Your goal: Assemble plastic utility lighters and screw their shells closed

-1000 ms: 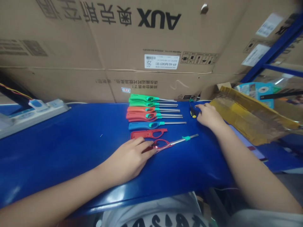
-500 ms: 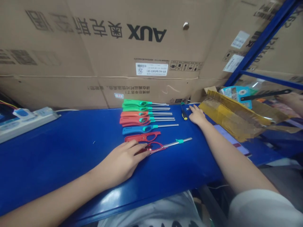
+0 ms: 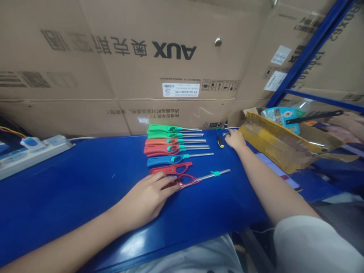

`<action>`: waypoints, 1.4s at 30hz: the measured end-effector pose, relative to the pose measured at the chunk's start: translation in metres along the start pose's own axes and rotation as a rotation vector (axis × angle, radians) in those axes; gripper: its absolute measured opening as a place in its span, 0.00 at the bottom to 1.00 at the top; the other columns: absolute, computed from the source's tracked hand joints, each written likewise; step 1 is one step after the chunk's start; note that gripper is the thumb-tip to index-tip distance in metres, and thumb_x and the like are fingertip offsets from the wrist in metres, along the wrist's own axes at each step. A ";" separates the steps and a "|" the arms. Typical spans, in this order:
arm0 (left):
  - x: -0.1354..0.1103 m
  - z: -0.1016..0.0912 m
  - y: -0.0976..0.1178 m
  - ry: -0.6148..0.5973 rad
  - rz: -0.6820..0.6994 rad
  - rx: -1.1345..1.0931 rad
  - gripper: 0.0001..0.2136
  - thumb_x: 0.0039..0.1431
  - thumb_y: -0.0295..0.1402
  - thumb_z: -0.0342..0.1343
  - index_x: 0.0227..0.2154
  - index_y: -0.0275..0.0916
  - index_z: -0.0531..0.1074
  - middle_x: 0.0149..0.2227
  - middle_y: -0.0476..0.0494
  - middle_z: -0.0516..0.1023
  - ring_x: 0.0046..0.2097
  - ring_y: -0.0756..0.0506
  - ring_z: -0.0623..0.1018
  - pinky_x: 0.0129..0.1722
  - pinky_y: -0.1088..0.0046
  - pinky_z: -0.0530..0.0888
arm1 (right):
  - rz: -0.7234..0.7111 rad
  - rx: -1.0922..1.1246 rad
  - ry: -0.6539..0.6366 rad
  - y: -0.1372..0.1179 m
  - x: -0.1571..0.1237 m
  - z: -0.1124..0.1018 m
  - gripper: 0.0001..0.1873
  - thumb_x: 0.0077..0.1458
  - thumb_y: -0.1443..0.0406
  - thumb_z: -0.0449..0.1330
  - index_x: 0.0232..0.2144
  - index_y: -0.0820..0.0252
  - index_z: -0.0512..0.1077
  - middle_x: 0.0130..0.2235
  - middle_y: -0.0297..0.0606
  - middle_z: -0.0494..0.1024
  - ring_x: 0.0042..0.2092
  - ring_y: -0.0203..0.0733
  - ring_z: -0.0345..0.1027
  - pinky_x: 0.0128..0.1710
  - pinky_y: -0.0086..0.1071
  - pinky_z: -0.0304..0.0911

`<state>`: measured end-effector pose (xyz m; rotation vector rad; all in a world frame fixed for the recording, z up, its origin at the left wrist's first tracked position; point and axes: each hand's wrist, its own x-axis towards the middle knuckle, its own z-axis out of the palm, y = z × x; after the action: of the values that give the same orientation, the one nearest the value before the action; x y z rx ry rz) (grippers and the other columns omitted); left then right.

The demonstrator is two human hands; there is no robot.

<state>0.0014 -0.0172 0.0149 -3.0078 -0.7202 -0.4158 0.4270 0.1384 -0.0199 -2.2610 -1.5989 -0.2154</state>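
Note:
My left hand (image 3: 148, 197) lies flat on the blue table (image 3: 79, 182), fingers stretched over the handle end of an opened red stick lighter (image 3: 196, 179) with a metal tube and teal collar. A loose red shell half (image 3: 172, 168) lies just behind it. Further back is a row of whole lighters: green (image 3: 163, 131), orange-red (image 3: 162, 146) and blue (image 3: 167, 160). My right hand (image 3: 235, 139) reaches to the table's far right, fingers curled down beside a small black and yellow screwdriver (image 3: 219, 139). Whether it grips anything is hidden.
Large AUX cardboard boxes (image 3: 142, 64) wall off the back. A white power strip (image 3: 31, 149) lies at far left. A yellow-brown padded envelope (image 3: 281, 142) and packaged goods sit at right, under a blue rack post (image 3: 301, 57). Another person's hand (image 3: 348, 121) shows at far right.
The view has shifted slightly. My right hand has stayed by the screwdriver, creeping a little further back. My left hand has stayed on the opened lighter.

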 end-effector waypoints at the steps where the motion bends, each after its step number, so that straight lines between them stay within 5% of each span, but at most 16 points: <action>1: 0.000 0.000 0.000 0.004 0.002 -0.005 0.22 0.66 0.23 0.49 0.60 0.44 0.71 0.57 0.41 0.77 0.55 0.38 0.75 0.52 0.57 0.77 | -0.010 0.002 0.002 0.000 0.000 0.000 0.20 0.65 0.58 0.60 0.55 0.60 0.70 0.56 0.44 0.73 0.52 0.46 0.72 0.51 0.46 0.72; 6: 0.000 -0.001 0.000 0.001 0.003 -0.011 0.23 0.65 0.22 0.49 0.60 0.43 0.71 0.57 0.40 0.77 0.54 0.37 0.76 0.51 0.57 0.78 | -0.129 0.023 0.040 -0.004 -0.004 -0.007 0.21 0.65 0.59 0.60 0.57 0.59 0.69 0.58 0.45 0.72 0.55 0.48 0.70 0.54 0.48 0.70; 12: 0.000 -0.001 0.000 0.034 0.010 -0.016 0.21 0.66 0.23 0.49 0.59 0.44 0.73 0.56 0.40 0.78 0.54 0.39 0.76 0.51 0.59 0.78 | -0.336 0.050 -0.056 -0.009 -0.007 -0.012 0.31 0.60 0.77 0.54 0.64 0.53 0.66 0.67 0.42 0.66 0.67 0.48 0.58 0.67 0.46 0.58; 15: 0.000 0.001 -0.002 0.039 0.013 -0.017 0.21 0.66 0.24 0.49 0.59 0.44 0.72 0.56 0.39 0.78 0.54 0.39 0.76 0.52 0.60 0.78 | -0.334 0.046 -0.061 -0.010 -0.007 -0.012 0.20 0.65 0.67 0.58 0.59 0.56 0.69 0.62 0.45 0.70 0.60 0.49 0.67 0.60 0.48 0.66; 18: 0.000 0.001 -0.002 0.042 0.009 -0.027 0.21 0.67 0.24 0.49 0.59 0.45 0.72 0.56 0.40 0.78 0.54 0.40 0.76 0.52 0.60 0.78 | -0.318 0.036 -0.029 -0.010 -0.009 -0.014 0.20 0.66 0.57 0.59 0.56 0.59 0.70 0.57 0.44 0.73 0.53 0.46 0.71 0.52 0.47 0.71; 26: -0.002 0.002 -0.003 0.028 0.007 -0.015 0.21 0.68 0.25 0.48 0.60 0.45 0.71 0.58 0.40 0.76 0.57 0.38 0.75 0.54 0.57 0.77 | -0.340 0.042 -0.018 -0.011 -0.011 -0.015 0.20 0.65 0.72 0.54 0.57 0.58 0.70 0.63 0.47 0.70 0.63 0.52 0.62 0.61 0.50 0.62; 32: 0.000 0.000 -0.002 0.009 0.002 -0.016 0.21 0.69 0.25 0.47 0.60 0.45 0.72 0.58 0.40 0.76 0.56 0.38 0.75 0.54 0.57 0.77 | -0.321 0.019 -0.014 -0.007 -0.008 -0.011 0.19 0.65 0.58 0.60 0.55 0.59 0.71 0.56 0.44 0.73 0.54 0.46 0.71 0.53 0.48 0.70; 42: 0.001 -0.001 -0.002 -0.010 -0.001 -0.016 0.20 0.70 0.26 0.45 0.60 0.45 0.71 0.58 0.42 0.77 0.56 0.38 0.75 0.53 0.57 0.76 | -0.266 0.082 0.059 0.000 -0.002 -0.002 0.19 0.65 0.58 0.60 0.54 0.60 0.71 0.55 0.44 0.74 0.52 0.46 0.72 0.51 0.46 0.71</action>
<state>0.0012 -0.0148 0.0159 -3.0274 -0.7224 -0.4085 0.4264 0.1360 -0.0190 -1.9590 -1.8386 -0.2767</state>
